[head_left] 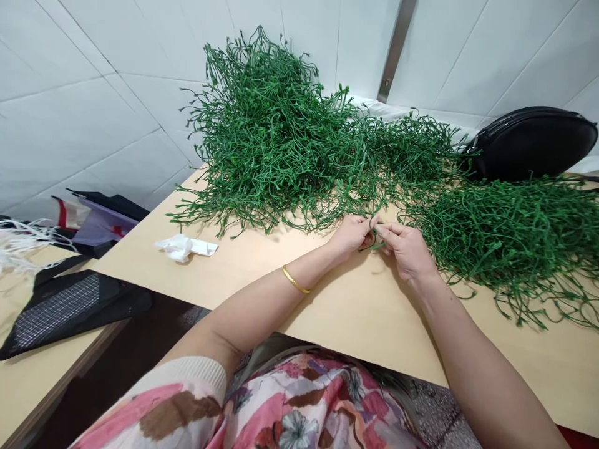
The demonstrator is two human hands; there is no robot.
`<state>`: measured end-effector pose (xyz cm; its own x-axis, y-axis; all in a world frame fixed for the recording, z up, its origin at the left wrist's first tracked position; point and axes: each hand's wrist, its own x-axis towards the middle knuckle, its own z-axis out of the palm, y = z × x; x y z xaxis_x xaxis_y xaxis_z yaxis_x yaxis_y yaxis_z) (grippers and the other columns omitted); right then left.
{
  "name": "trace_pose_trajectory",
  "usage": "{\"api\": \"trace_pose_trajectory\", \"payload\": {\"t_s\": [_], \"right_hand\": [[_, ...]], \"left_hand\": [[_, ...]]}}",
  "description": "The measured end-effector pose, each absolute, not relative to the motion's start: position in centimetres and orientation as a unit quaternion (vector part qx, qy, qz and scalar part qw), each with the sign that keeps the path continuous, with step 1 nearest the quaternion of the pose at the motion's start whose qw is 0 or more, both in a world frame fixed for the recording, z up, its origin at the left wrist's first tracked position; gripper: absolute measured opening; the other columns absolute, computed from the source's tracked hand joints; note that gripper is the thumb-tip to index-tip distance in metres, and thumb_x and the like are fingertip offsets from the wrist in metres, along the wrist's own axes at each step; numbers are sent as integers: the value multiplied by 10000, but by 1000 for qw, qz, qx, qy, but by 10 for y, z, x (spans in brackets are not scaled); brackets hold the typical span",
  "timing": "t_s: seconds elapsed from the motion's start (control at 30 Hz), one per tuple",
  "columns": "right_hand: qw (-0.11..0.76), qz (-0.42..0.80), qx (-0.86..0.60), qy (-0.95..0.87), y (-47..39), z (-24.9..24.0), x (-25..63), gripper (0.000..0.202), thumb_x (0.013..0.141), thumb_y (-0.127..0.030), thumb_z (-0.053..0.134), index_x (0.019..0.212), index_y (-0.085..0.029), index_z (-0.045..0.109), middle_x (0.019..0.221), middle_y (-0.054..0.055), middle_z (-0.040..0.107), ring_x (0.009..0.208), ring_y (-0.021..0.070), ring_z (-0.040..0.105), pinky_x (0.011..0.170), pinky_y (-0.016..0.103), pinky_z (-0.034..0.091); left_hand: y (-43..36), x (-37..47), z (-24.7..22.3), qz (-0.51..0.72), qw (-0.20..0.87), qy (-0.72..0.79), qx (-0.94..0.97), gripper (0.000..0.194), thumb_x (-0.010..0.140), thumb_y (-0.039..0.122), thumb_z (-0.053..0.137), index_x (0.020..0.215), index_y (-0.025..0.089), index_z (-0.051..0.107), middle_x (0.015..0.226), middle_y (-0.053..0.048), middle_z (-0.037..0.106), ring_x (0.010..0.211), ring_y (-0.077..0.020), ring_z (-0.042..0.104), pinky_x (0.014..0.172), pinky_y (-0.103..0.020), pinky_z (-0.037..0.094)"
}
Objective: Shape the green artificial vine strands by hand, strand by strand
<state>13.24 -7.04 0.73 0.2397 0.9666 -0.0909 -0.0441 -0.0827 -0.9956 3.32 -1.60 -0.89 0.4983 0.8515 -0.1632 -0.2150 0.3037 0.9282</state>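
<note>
My left hand (350,237) and my right hand (408,251) meet at the middle of the table, fingertips almost touching. Both are closed in a pinch on a thin green artificial stem (375,246), part of which is hidden by the fingers. Just beyond my hands rises a large tangled heap of green artificial stems (276,137) with small knobbed tips. A second, lower pile of the same stems (505,231) lies to the right of my right hand.
A crumpled white tissue (180,247) lies on the light wooden table (154,274) at the left. At the back right stands a black zipped bag (538,143). The white wall (140,50) borders the far edge. Black mesh material (65,305) lies on another surface at the left.
</note>
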Motion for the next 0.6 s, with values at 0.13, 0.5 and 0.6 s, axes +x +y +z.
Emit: {"api": "trace_pose_trajectory", "payload": {"t_s": [0.13, 0.5, 0.6], "right_hand": [[521, 428, -571, -468, -74, 6, 130, 300, 646, -421, 642, 544, -173, 509, 471, -56, 386, 451, 62, 287, 438, 224, 221], [381, 274, -617, -631, -91, 20, 133, 280, 810, -317, 460, 567, -179, 440, 516, -36, 384, 517, 90, 334, 501, 234, 253], [337, 324, -574, -672, -109, 29, 113, 258, 818, -310, 458, 596, -179, 476, 534, -25, 437, 528, 98, 390, 504, 231, 285]], "left_hand": [[-16, 35, -7, 382, 708, 372, 463, 425, 712, 388, 654, 453, 131, 435, 362, 38, 385, 340, -28, 312, 394, -195, 217], [-26, 39, 6, 409, 707, 385, 430, 392, 808, 236, 547, 449, 131, 428, 358, 49, 353, 353, -28, 293, 411, -196, 222], [-17, 41, 2, 420, 702, 421, 391, 360, 807, 289, 550, 494, 137, 457, 353, 62, 333, 326, -28, 263, 391, -199, 184]]}}
